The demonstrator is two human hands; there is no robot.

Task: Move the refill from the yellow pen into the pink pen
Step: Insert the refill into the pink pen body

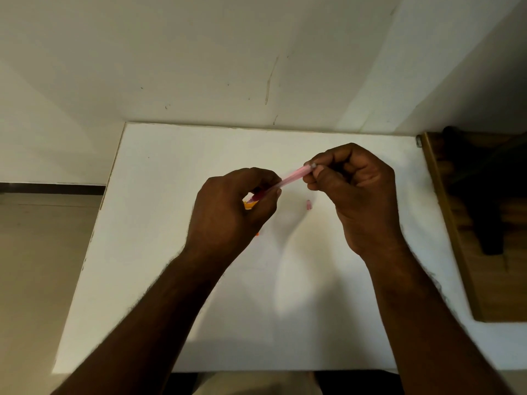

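The pink pen (291, 176) is held slantwise above the white table (171, 166), between both hands. My left hand (228, 212) grips its lower, red-tipped end. My right hand (353, 183) pinches its upper end, where a small grey tip shows. Part of the yellow pen (249, 205) peeks out under my left hand; the hand hides the rest. A small pink piece (308, 204) lies on the table below the pen. An orange speck (257, 234) shows beside my left wrist.
A white wall rises directly behind the table. To the right stands a wooden surface (456, 238) with a dark object (484, 195) on it. Floor lies to the left of the table's edge.
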